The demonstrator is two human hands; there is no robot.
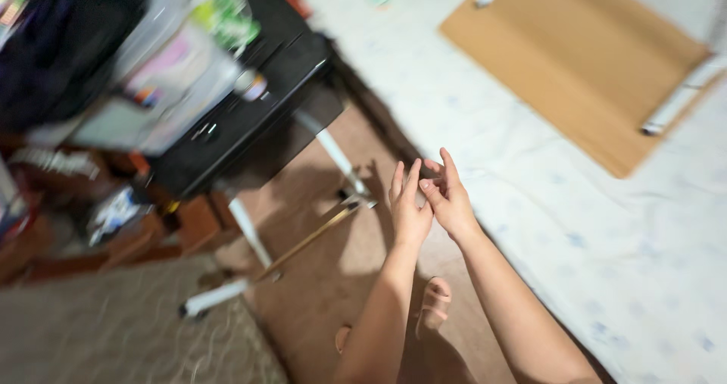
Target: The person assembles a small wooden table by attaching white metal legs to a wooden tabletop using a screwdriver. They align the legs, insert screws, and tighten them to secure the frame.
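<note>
The left hand (410, 206) and right hand (448, 198) are touching, fingers loosely extended and holding nothing, hovering beside a pale patterned bed sheet (530, 164) near a black table (250, 111).

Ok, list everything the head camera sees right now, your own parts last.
Board: one, brown, flat on the sheet at upper right.
Rolls: two, white, at the board's top and right edges.
Sheet: one, white with faint blue print, right side.
Table: one, black top, white legs, upper left, with blurred clutter on it.
Rod: one, brass-coloured, slanted under the table.
Rug: one, grey patterned, lower left.
Sandals: pair, tan, on the feet, bottom centre.
Left hand: empty, fingers raised, touching the right.
Right hand: empty, against the left.
</note>
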